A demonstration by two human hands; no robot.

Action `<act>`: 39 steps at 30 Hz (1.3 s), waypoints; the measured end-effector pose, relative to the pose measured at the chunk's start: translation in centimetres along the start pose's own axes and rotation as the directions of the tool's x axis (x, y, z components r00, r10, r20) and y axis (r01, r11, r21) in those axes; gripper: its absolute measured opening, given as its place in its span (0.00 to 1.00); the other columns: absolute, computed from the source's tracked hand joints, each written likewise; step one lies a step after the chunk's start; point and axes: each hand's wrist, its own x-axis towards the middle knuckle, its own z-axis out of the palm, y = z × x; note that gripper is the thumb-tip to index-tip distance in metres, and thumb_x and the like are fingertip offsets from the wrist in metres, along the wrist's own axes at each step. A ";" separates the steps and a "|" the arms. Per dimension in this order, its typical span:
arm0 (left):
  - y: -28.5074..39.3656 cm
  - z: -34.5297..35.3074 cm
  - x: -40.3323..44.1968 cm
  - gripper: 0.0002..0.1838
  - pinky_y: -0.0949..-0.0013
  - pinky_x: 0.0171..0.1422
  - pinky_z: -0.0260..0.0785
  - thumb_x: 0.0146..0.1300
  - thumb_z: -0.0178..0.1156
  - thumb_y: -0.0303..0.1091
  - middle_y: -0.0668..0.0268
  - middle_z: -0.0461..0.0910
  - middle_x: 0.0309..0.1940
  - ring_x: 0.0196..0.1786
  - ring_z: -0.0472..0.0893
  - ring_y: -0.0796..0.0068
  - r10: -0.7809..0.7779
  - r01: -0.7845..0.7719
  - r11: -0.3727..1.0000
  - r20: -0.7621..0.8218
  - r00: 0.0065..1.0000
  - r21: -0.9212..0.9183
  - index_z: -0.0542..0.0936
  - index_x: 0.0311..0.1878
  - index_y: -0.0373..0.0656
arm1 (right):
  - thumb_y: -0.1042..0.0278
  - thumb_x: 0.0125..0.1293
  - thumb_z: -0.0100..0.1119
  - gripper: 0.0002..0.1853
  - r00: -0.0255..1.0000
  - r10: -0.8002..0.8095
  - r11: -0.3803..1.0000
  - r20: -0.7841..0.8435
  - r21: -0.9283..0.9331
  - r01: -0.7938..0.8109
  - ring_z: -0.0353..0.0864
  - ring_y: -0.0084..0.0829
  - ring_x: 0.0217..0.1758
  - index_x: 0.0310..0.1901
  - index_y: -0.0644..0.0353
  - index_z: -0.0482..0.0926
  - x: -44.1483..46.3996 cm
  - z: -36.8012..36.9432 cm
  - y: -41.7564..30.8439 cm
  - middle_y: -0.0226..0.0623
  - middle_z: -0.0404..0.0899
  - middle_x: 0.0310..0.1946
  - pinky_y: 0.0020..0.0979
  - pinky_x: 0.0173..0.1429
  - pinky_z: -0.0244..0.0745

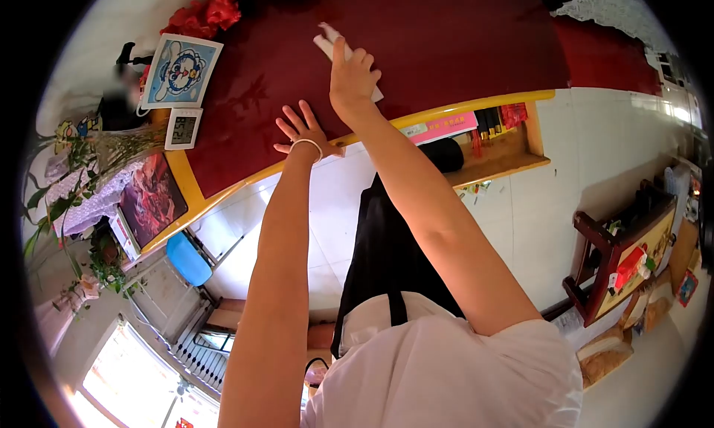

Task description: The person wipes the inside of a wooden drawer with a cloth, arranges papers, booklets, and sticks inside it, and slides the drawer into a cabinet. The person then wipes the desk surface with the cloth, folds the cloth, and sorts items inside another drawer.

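My right hand (353,80) presses a folded white cloth (325,44) onto the dark red tabletop (446,41). The cloth sticks out beyond my fingertips and again beside the palm; the rest lies hidden under the hand. Lower and to the left, my left hand (306,133) rests at the table's yellow edge with its fingers spread, holding nothing. A pale bracelet (307,142) circles that wrist.
At the left stand a cartoon picture (181,72), a small digital clock (182,129) and plants (56,197). An open drawer (506,160) under the front edge holds a pink box (446,127). A blue stool (188,259) is below left.
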 end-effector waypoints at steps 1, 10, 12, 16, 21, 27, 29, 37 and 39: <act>0.1 -0.1 -0.1 0.73 0.26 0.62 0.41 0.39 0.72 0.56 0.49 0.14 0.69 0.71 0.21 0.43 0.012 -0.012 1.000 0.004 1.000 0.005 0.19 0.68 0.51 | 0.64 0.53 0.64 0.40 1.000 0.006 1.000 -0.003 0.018 -0.005 0.68 0.43 0.51 0.65 0.51 0.52 0.6 0.3 0.3 0.47 0.66 0.48 0.45 0.46 0.70; 0.1 0.8 0.6 0.73 0.26 0.63 0.41 0.39 0.72 0.55 0.51 0.14 0.69 0.72 0.21 0.44 -0.031 0.031 1.000 -0.040 0.999 0.004 0.19 0.68 0.52 | 0.79 0.51 0.54 0.26 0.838 -0.535 0.749 0.107 0.519 0.412 0.73 0.46 0.48 0.54 0.63 0.66 -6.2 -6.0 13.0 0.44 0.73 0.43 0.40 0.55 0.70; 0.4 0.5 0.5 0.73 0.27 0.64 0.40 0.40 0.72 0.56 0.50 0.14 0.69 0.72 0.21 0.44 -0.029 0.029 1.000 -0.020 0.999 0.007 0.19 0.68 0.52 | 0.83 0.50 0.53 0.21 0.729 -0.613 0.739 0.305 0.550 0.390 0.70 0.45 0.51 0.49 0.61 0.69 -9.2 -7.2 18.6 0.44 0.71 0.44 0.41 0.55 0.67; 0.0 0.8 0.6 0.73 0.26 0.64 0.38 0.40 0.73 0.55 0.48 0.14 0.69 0.71 0.19 0.43 0.007 -0.007 1.000 -0.012 1.000 -0.015 0.19 0.68 0.50 | 0.83 0.50 0.54 0.17 0.574 -0.388 0.883 0.721 0.113 0.455 0.71 0.42 0.51 0.44 0.59 0.70 -10.9 -5.2 25.8 0.42 0.71 0.43 0.40 0.51 0.68; 0.3 0.9 0.6 0.72 0.26 0.63 0.39 0.42 0.71 0.56 0.46 0.13 0.68 0.71 0.19 0.42 -0.013 0.014 1.000 -0.034 0.999 0.023 0.19 0.68 0.48 | 0.76 0.54 0.56 0.15 0.569 -0.526 0.755 0.632 0.039 0.655 0.72 0.39 0.51 0.45 0.55 0.72 -11.4 3.7 28.2 0.40 0.72 0.44 0.42 0.50 0.68; 0.4 0.8 0.6 0.73 0.27 0.64 0.41 0.42 0.71 0.56 0.45 0.13 0.68 0.71 0.20 0.41 -0.017 0.019 0.998 -0.045 0.999 0.053 0.18 0.67 0.47 | 0.73 0.52 0.60 0.21 0.694 -0.460 0.849 0.554 0.045 0.526 0.67 0.42 0.56 0.50 0.54 0.71 -11.9 7.1 26.9 0.40 0.70 0.48 0.46 0.55 0.64; 0.2 1.1 1.0 0.73 0.27 0.64 0.41 0.42 0.71 0.56 0.44 0.14 0.68 0.71 0.20 0.41 -0.017 0.020 0.997 -0.046 0.999 0.072 0.18 0.67 0.47 | 0.71 0.52 0.63 0.20 0.689 -0.379 0.916 0.618 0.143 0.375 0.63 0.42 0.59 0.48 0.53 0.72 -12.0 5.6 26.7 0.39 0.67 0.51 0.48 0.58 0.60; -0.4 2.4 2.2 0.74 0.29 0.64 0.43 0.39 0.72 0.59 0.42 0.14 0.67 0.70 0.20 0.39 0.023 -0.013 0.997 -0.134 0.991 0.079 0.18 0.67 0.46 | 0.68 0.56 0.59 0.04 0.919 -0.212 0.900 0.331 0.433 0.052 0.71 0.39 0.50 0.34 0.54 0.78 -15.8 3.4 26.3 0.35 0.75 0.38 0.42 0.55 0.64; -0.7 2.7 2.4 0.75 0.30 0.65 0.43 0.39 0.71 0.59 0.41 0.14 0.67 0.70 0.20 0.38 0.034 -0.020 0.995 -0.147 0.989 0.095 0.17 0.67 0.45 | 0.69 0.55 0.60 0.05 0.960 -0.222 0.919 0.173 0.367 0.146 0.72 0.40 0.46 0.33 0.56 0.76 -17.5 3.6 24.3 0.36 0.76 0.35 0.40 0.51 0.66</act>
